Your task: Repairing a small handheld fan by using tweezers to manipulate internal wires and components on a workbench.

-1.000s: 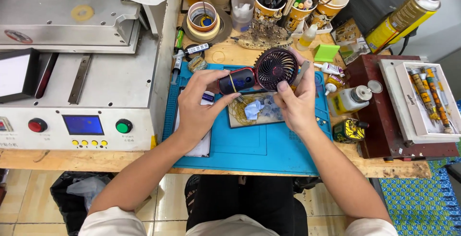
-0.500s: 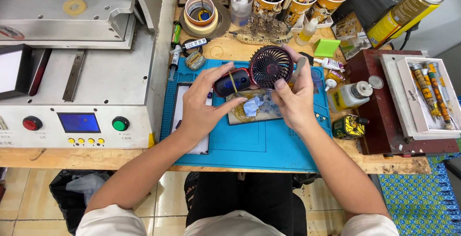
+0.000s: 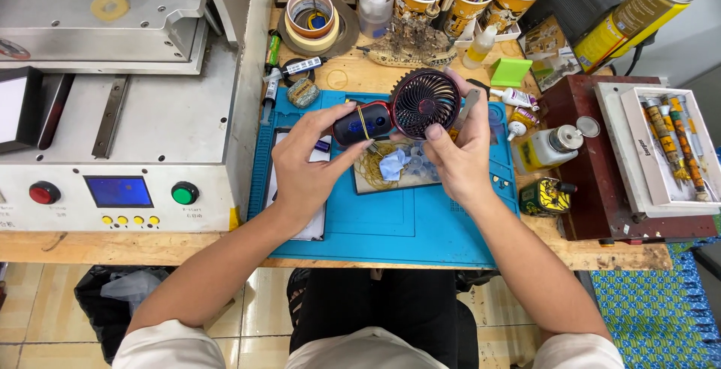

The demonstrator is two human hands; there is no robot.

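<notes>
Gripping a small dark handheld fan with a round red-rimmed grille, both hands hold it above the blue silicone work mat on the wooden bench. The left hand is closed around the fan's stubby handle, thumb and fingers pinching it where a yellow rubber band circles the body. The right hand is clamped on the round fan head, its thumb pressed at the lower edge of the grille and its fingers wrapped behind the rim. The fan lies roughly level, handle to the left, grille facing up toward the camera. Under it on the mat sits a flat tray holding loose rubber bands and pale blue bits. To the left stands a grey metal machine with a red button, a green button and a small blue screen. To the right are a clear plastic bottle with yellowish liquid and a dark red box.
</notes>
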